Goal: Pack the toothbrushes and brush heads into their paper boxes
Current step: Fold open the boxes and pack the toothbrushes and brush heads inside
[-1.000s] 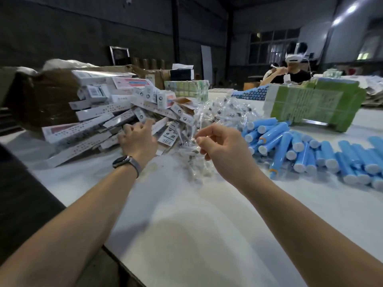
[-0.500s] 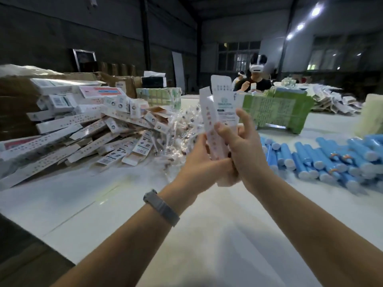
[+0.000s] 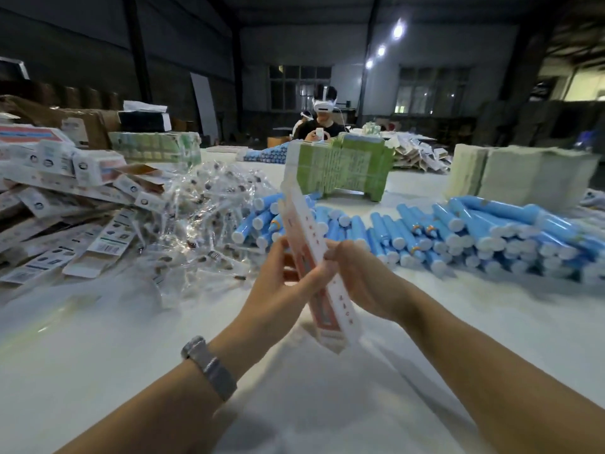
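I hold a long, narrow white paper box with red print (image 3: 314,257) between both hands, above the white table (image 3: 98,355); it slants from its near end low by my wrists up and away to its far end, which rises past my fingertips. My left hand (image 3: 278,290) wraps it from the left, fingers curled round its side and thumb lying across its front face; a grey watch band (image 3: 209,367) sits on that wrist. My right hand (image 3: 363,283) grips it from the right, fingers bent and pressed against its edge, the fingertips (image 3: 330,253) pinching the card. Whether the box is still flat or partly opened I cannot tell. Just beyond my left fingers lies a heap of brush heads in clear plastic sleeves (image 3: 209,217), and further left of that a pile of flat white paper boxes with barcodes (image 3: 65,217). Beyond my right fingers, and stretching off to the right, lies a row of light-blue toothbrush handles with white ends (image 3: 458,234), well apart from my grip. Behind them stands a green bundle of cartons (image 3: 340,168)
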`<state>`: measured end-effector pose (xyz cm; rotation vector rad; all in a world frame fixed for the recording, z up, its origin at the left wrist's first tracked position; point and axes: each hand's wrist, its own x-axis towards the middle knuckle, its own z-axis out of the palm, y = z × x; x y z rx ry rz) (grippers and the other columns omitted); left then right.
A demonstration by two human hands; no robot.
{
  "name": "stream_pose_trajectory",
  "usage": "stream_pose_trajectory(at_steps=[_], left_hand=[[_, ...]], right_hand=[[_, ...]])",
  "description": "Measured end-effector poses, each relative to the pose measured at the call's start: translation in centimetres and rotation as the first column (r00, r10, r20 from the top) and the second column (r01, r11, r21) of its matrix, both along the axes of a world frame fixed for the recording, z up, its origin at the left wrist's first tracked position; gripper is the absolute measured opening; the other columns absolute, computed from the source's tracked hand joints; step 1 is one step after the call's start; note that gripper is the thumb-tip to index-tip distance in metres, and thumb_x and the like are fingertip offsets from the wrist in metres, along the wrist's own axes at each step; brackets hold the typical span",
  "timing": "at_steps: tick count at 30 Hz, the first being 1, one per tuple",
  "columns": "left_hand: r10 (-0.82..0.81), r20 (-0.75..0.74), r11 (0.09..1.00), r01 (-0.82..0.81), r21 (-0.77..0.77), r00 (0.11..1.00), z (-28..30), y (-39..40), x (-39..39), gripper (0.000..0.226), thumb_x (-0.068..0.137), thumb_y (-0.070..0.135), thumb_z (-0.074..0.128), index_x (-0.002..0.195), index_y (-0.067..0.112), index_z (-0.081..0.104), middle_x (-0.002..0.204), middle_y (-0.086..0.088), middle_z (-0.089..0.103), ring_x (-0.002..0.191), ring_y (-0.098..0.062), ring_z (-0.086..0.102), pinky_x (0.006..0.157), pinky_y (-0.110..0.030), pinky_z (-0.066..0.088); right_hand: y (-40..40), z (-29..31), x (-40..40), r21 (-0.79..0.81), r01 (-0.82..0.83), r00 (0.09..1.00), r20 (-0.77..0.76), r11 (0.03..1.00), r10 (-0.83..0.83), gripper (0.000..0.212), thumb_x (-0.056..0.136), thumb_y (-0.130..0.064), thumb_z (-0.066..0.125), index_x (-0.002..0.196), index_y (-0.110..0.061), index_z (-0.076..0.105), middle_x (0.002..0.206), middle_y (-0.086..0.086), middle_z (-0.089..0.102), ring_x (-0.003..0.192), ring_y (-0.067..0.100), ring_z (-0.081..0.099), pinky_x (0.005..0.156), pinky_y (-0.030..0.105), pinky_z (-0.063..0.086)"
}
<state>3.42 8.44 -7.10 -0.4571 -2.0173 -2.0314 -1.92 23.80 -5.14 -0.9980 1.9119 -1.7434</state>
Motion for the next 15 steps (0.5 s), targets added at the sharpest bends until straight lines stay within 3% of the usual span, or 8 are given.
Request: stream_pose_trajectory(at_steps=[2,3,5,7,11,15], left_hand=[[0.055,-0.028,0.998,-0.054,0.022,0.998,-0.1,-0.5,-0.1,0.069,0.057,0.052,0.081,0.117,0.027,0.055,0.105,0.004,0.069,0.102,-0.014,0.068,0.082,-0.034,0.059],[0.102,-0.045,0.994,-0.100,0.042,0.994,0.0,-0.7,-0.2,0.071,0.054,0.049,0.083,0.114,0.026,0.053,0.099,0.010,0.069,0.095,-0.007,0.068,0.076,-0.027,0.058],[0.198,-0.066,0.979,-0.194,0.067,0.978,0.0,-0.9,-0.7,0.068,0.053,0.039,0.087,0.107,0.027,0.047,0.083,0.019,0.066,0.079,0.000,0.067,0.066,-0.020,0.056],[0.298,-0.105,0.954,-0.300,0.000,0.949,-0.2,-1.1,-1.0,0.062,0.056,0.039,0.086,0.100,0.035,0.043,0.086,0.021,0.065,0.078,-0.001,0.068,0.066,-0.023,0.058],[0.380,-0.266,0.896,-0.424,-0.133,0.886,-1.0,-1.2,-1.2,0.052,0.070,0.035,0.089,0.094,0.053,0.045,0.091,0.027,0.065,0.079,0.002,0.066,0.063,-0.010,0.051],[0.367,-0.296,0.899,-0.418,-0.132,0.882,-1.3,-0.9,-1.6,0.053,0.070,0.036,0.087,0.096,0.060,0.048,0.093,0.029,0.065,0.080,0.002,0.066,0.063,-0.008,0.050]], right_hand=[[0.1,0.0,-0.6,0.019,0.054,0.996,-0.077,0.998,-0.053,0.049,0.089,-0.040,0.044,0.135,-0.029,0.057,0.129,0.007,0.062,0.123,0.027,0.057,0.100,0.044,0.049],[0.1,0.1,-1.2,0.004,0.192,0.977,-0.096,0.981,-0.190,0.049,0.086,-0.038,0.048,0.134,-0.030,0.056,0.124,0.003,0.064,0.117,0.022,0.059,0.094,0.038,0.050],[0.5,0.2,-2.8,-0.056,0.570,0.813,-0.111,0.820,-0.572,0.040,0.085,-0.029,0.056,0.125,-0.030,0.060,0.106,-0.003,0.065,0.099,0.017,0.060,0.079,0.030,0.048],[0.6,0.3,-4.7,-0.019,0.757,0.634,-0.224,0.653,-0.740,0.032,0.092,-0.019,0.058,0.123,-0.025,0.062,0.097,-0.004,0.060,0.093,0.018,0.057,0.082,0.032,0.047],[-1.1,1.0,-7.7,0.220,0.826,0.541,-0.565,0.518,-0.623,0.043,0.095,-0.033,0.056,0.138,-0.031,0.053,0.128,0.008,0.055,0.120,0.026,0.052,0.102,0.036,0.041],[-3.2,2.2,-10.3,0.379,0.827,0.560,-0.613,0.415,-0.558,0.043,0.099,-0.043,0.042,0.140,-0.037,0.049,0.143,0.011,0.043,0.131,0.034,0.042,0.103,0.041,0.038]])
